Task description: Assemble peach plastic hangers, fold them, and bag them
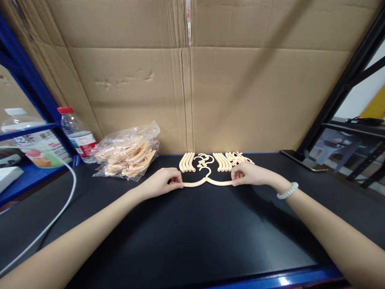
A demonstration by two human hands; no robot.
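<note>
Cream curved hanger, hook toward the cardboard, ends between both hands' fingertips.

tabletop – smooth, satin black | hanger – plastic-looking | backing panel – matt, creased cardboard

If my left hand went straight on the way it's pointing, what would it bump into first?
Apart from the hanger it's pinching, your left hand would probably meet the left row of curved pieces, just ahead and to its right. One view leaves the exact gap unclear.
</note>
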